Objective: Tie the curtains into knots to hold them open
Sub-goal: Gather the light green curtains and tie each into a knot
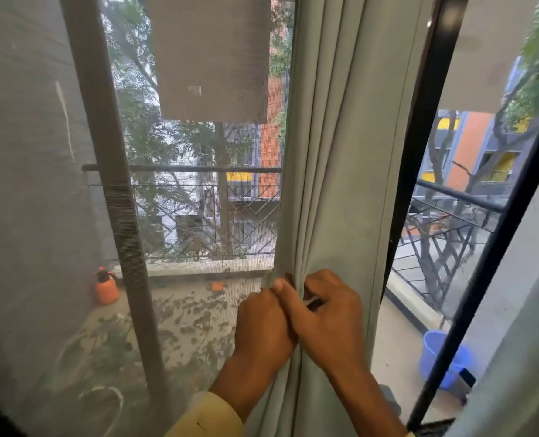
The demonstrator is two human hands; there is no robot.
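Gathering stage, no knot yet: left hand [263, 323] and right hand [328, 316] are both closed tight around the bunched curtain [331, 184]. Next it probably needs looping the fabric.

Pale green curtain [334, 159] hangs gathered in vertical folds. Left hand [263, 326] and right hand [328, 320] touch each other, both closed on its bunched folds, before the mesh screen [198, 216]
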